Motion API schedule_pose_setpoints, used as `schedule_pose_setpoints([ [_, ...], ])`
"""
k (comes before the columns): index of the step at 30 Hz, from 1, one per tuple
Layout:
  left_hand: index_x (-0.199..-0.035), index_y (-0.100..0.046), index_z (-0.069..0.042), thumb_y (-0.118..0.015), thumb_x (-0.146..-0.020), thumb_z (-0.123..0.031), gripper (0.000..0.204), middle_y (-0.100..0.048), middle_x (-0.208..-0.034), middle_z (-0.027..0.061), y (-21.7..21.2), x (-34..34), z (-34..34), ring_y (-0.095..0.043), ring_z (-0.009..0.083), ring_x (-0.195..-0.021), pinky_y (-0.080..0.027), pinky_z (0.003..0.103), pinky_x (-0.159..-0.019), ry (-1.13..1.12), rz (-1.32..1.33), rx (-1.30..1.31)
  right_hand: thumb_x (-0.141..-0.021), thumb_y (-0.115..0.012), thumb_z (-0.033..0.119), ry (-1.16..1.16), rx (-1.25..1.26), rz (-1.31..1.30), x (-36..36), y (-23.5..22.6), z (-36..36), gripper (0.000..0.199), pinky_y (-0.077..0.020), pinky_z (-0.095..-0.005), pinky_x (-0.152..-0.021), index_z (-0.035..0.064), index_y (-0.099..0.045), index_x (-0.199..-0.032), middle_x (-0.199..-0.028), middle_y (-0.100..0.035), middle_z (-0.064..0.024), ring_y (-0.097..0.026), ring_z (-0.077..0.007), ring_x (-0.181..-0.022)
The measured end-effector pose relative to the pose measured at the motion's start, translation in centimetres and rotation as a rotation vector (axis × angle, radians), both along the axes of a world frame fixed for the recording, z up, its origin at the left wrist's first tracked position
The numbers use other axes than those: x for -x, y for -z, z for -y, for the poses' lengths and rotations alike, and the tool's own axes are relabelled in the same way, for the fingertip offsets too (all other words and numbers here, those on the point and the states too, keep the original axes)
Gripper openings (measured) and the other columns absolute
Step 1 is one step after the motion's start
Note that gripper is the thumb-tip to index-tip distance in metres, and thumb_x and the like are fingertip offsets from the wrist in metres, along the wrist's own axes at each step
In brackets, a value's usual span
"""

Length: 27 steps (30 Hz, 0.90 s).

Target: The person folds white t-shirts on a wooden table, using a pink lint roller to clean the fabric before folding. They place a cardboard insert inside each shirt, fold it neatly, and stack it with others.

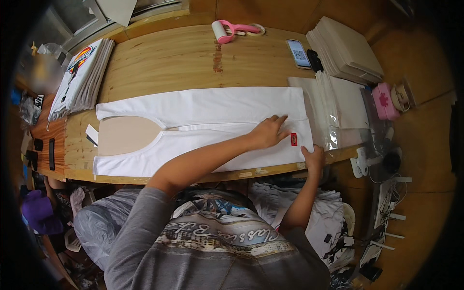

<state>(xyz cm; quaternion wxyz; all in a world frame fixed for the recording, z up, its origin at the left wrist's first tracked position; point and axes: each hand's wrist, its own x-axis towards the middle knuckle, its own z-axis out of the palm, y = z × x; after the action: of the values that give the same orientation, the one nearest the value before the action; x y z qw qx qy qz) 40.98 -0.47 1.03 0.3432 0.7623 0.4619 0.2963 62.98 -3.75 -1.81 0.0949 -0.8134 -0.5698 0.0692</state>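
A white shirt (212, 104) lies on the table with its sides folded in and its neck opening toward the left. Inside that opening a beige board (126, 135) shows, and a small tag (92, 133) sticks out beside it. Near the hem at the right end is a small red label (294, 139). My left hand (269, 132) rests on the fabric just left of the label, its fingers apart and holding nothing. At the near right corner my right hand (313, 155) grips the shirt's hem edge, thumb on top; the fingers beneath are partly hidden.
Folded white shirts (79, 77) are stacked at the left. Clear plastic bags (333, 111) lie right of the shirt. Behind them are a stack of beige boards (345, 48) and a phone (298, 53). A pink-handled lint roller (232, 31) sits at the far edge.
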Motion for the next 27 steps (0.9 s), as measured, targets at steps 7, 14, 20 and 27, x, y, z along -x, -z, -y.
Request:
schedule_pose_setpoints([
  [7, -0.13, -0.018, -0.002, -0.036, -0.068, -0.073, 0.095, -0.032, -0.122, 0.0233, -0.7, -1.0, -5.9, -0.049, 0.0363, -0.09, -0.046, 0.043, -0.07, -0.175, 0.646, 1.106, -0.067, -0.061, 0.008, -0.065, -0.539, -0.624, 4.9, -3.4, 2.3, 0.019, -0.0421, -0.0363, -0.07, 0.0002, -0.054, -0.083, -0.08, -0.056, -0.0135, -0.053, -0.0306, -0.076],
  [14, -0.112, -0.038, 0.002, -0.065, -0.07, -0.035, 0.062, -0.051, -0.103, 0.0146, 0.9, 0.3, -5.9, -0.056, 0.0195, -0.084, -0.049, 0.031, -0.066, -0.368, 0.611, 1.066, -0.068, -0.05, 0.004, -1.053, -0.52, -0.118, 9.1, -1.6, 4.5, 0.027, -0.0397, -0.0347, -0.072, 0.0059, -0.057, -0.094, -0.087, -0.053, -0.0087, -0.05, -0.0221, -0.082],
  [20, -0.117, -0.034, 0.001, -0.055, -0.077, -0.002, 0.045, -0.055, -0.095, 0.0132, 2.8, 1.7, -4.1, -0.057, 0.0187, -0.082, -0.049, 0.028, -0.059, -0.346, 1.01, 0.916, -0.065, -0.052, -0.003, -0.775, -0.615, -0.155, 7.4, 0.2, 6.2, 0.033, -0.0386, -0.0348, -0.065, 0.0098, -0.061, -0.094, -0.08, -0.047, -0.0064, -0.047, -0.022, -0.072],
  [27, -0.125, -0.023, 0.0, -0.064, -0.067, -0.006, 0.071, -0.043, -0.11, 0.0235, 1.2, 0.9, -2.6, -0.049, 0.033, -0.091, -0.043, 0.039, -0.076, -0.662, 0.146, 0.256, -0.068, -0.05, 0.002, -0.807, -0.387, -0.088, 7.0, -0.5, 6.0, 0.036, -0.038, -0.0344, -0.066, 0.0113, -0.057, -0.102, -0.078, -0.044, -0.0056, -0.045, -0.0216, -0.074],
])
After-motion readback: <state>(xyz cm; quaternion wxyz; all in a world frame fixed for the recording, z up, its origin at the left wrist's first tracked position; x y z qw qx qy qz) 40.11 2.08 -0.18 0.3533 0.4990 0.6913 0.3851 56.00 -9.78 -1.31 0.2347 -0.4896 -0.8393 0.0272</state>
